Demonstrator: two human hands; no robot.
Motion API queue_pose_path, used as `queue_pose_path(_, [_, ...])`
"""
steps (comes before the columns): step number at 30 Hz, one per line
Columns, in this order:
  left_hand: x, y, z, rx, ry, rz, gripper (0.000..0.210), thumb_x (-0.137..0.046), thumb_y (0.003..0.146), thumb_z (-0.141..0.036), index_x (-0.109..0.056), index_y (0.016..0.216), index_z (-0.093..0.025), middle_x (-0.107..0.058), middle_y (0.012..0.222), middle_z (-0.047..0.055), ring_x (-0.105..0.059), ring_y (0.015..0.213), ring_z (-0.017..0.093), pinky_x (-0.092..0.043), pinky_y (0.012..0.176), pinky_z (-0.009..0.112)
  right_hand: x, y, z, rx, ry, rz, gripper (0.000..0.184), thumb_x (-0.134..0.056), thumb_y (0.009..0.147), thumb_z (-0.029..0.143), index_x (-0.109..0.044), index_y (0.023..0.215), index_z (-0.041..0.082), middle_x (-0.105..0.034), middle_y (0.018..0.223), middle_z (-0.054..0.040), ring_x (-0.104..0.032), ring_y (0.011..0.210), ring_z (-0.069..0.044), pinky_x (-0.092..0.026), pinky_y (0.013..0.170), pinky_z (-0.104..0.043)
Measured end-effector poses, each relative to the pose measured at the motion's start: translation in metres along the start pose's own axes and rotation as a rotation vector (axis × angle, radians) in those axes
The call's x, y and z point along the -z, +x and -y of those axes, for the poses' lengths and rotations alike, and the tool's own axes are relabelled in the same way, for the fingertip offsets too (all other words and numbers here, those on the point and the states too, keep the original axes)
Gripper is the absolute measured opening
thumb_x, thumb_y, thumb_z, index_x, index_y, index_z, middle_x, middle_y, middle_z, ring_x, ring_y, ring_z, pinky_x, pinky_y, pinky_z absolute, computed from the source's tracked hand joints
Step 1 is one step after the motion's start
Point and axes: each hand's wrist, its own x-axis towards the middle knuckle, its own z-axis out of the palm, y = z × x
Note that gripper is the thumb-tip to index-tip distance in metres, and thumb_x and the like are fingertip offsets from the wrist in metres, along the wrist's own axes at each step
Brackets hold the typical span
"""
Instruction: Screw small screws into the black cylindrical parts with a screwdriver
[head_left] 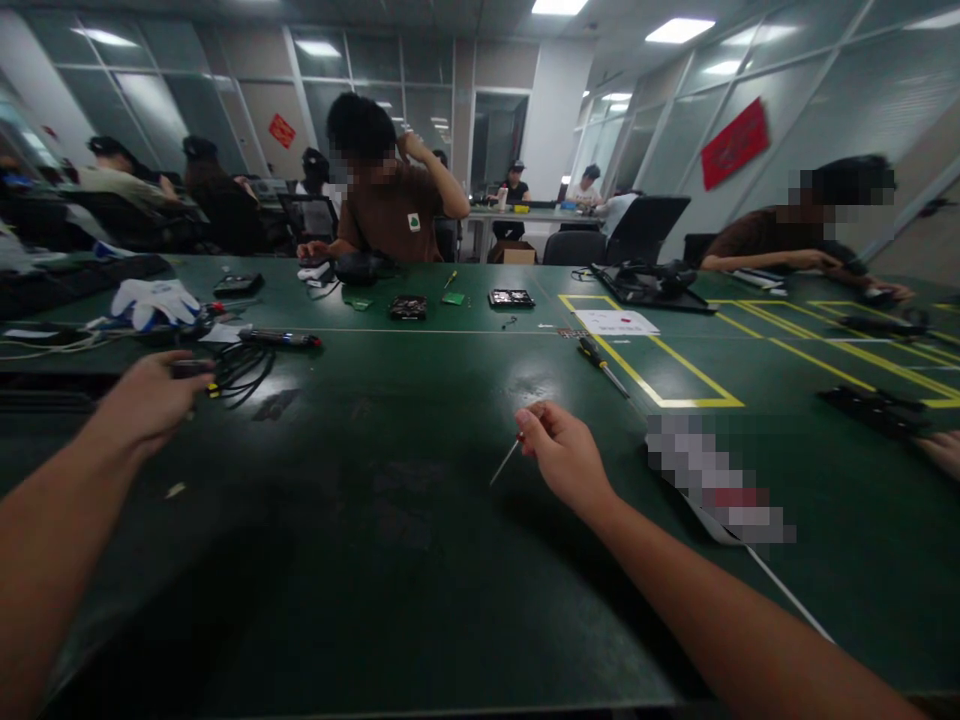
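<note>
My left hand (pixel 142 400) is over the left side of the green table (pixel 360 590), its fingers closed on a small dark object (pixel 191 369). What kind of object that is cannot be made out. Just beyond those fingertips lie a coiled black cable (pixel 246 372) and a black pen-shaped electric screwdriver (pixel 281 340). Near the middle, my right hand (pixel 564 452) pinches a thin screwdriver (pixel 505 464). Its slim metal shaft points down and to the left, while most of the handle is hidden in my fingers. Beyond that hand lies a larger black-and-yellow screwdriver (pixel 602 365).
White gloves (pixel 155 302) sit at the back left. Small drives (pixel 512 298) and a green circuit board (pixel 454 299) lie across the table. Yellow tape (pixel 694 403) marks the right side, near a white sheet (pixel 615 322). Two people (pixel 394 200) work opposite; another person's hand (pixel 943 450) shows far right.
</note>
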Motion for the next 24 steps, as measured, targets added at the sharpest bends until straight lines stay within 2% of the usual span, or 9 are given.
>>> queue_pose_path(1, [-0.018,-0.007,-0.009,-0.018,-0.072,0.112,0.033,-0.064,0.096,-0.013,-0.059,0.129,-0.011,-0.073,0.111,-0.001,-0.065,0.111,0.015,-0.049,0.109,0.047,0.0,0.0,0.001,-0.013,0.016,0.009,0.041,-0.061,0.096,0.058,-0.059,0.075,0.023,-0.062,0.063,0.0016,-0.06,0.059,-0.016,-0.047,0.06,-0.03])
queue_pose_path(3, [-0.054,-0.028,-0.034,-0.15,-0.231,0.295,0.041,-0.067,0.094,-0.013,-0.058,0.133,-0.013,-0.07,0.13,0.005,-0.065,0.12,0.018,-0.047,0.114,0.043,0.0,0.0,0.001,-0.034,0.05,0.038,0.042,-0.062,0.094,0.059,-0.056,0.072,0.023,-0.059,0.061,0.0026,-0.056,0.056,-0.015,-0.044,0.057,-0.029])
queue_pose_path(7, [-0.12,-0.082,-0.078,-0.305,-0.431,0.585,0.052,-0.075,0.083,-0.012,-0.06,0.133,-0.017,-0.072,0.13,0.01,-0.069,0.12,0.022,-0.051,0.113,0.044,-0.002,-0.003,0.004,-0.042,0.154,0.061,0.037,-0.061,0.095,0.057,-0.061,0.084,0.022,-0.059,0.063,0.0031,-0.055,0.056,-0.015,-0.045,0.056,-0.028])
queue_pose_path(9, [-0.144,-0.105,-0.088,-0.391,-0.431,0.625,0.053,-0.079,0.078,-0.01,-0.064,0.128,-0.019,-0.074,0.126,0.009,-0.071,0.117,0.024,-0.052,0.112,0.045,-0.003,-0.004,0.006,-0.046,0.21,0.048,0.037,-0.06,0.095,0.058,-0.063,0.087,0.022,-0.059,0.064,0.0028,-0.055,0.056,-0.015,-0.046,0.055,-0.028])
queue_pose_path(10, [-0.153,-0.115,-0.089,-0.429,-0.395,0.605,0.048,-0.08,0.078,-0.01,-0.067,0.123,-0.02,-0.075,0.123,0.009,-0.072,0.114,0.024,-0.053,0.111,0.046,-0.003,-0.005,0.008,-0.047,0.23,0.042,0.038,-0.06,0.094,0.059,-0.062,0.087,0.022,-0.059,0.064,0.0028,-0.056,0.056,-0.015,-0.046,0.055,-0.028])
queue_pose_path(13, [-0.167,-0.137,-0.084,-0.598,-0.259,0.523,0.039,-0.078,0.081,-0.011,-0.072,0.118,-0.022,-0.075,0.122,0.008,-0.071,0.115,0.026,-0.05,0.114,0.053,-0.004,-0.008,0.011,-0.051,0.242,0.025,0.04,-0.064,0.092,0.062,-0.061,0.083,0.023,-0.058,0.061,0.0035,-0.055,0.054,-0.014,-0.045,0.053,-0.028])
queue_pose_path(17, [-0.169,-0.149,-0.072,-0.781,-0.141,0.556,0.038,-0.07,0.09,-0.014,-0.072,0.125,-0.029,-0.073,0.131,0.004,-0.065,0.128,0.027,-0.019,0.128,0.069,-0.004,-0.011,0.012,-0.041,0.234,-0.014,0.044,-0.064,0.091,0.065,-0.065,0.079,0.022,-0.061,0.063,0.0014,-0.055,0.053,-0.014,-0.045,0.052,-0.028])
queue_pose_path(21, [-0.169,-0.15,-0.07,-0.804,-0.139,0.573,0.04,-0.068,0.092,-0.015,-0.07,0.13,-0.03,-0.072,0.134,0.004,-0.064,0.13,0.026,-0.018,0.128,0.068,-0.003,-0.013,0.014,0.0,0.216,-0.054,0.043,-0.061,0.094,0.062,-0.073,0.084,0.021,-0.059,0.06,0.0007,-0.059,0.058,-0.016,-0.047,0.056,-0.029])
queue_pose_path(24, [-0.17,-0.149,-0.071,-0.794,-0.148,0.544,0.042,-0.071,0.091,-0.016,-0.069,0.132,-0.027,-0.072,0.133,0.005,-0.065,0.128,0.026,-0.017,0.129,0.066,-0.003,-0.013,0.015,0.057,0.218,-0.077,0.036,-0.063,0.095,0.056,-0.074,0.092,0.022,-0.065,0.068,-0.0009,-0.064,0.066,-0.018,-0.051,0.063,-0.031])
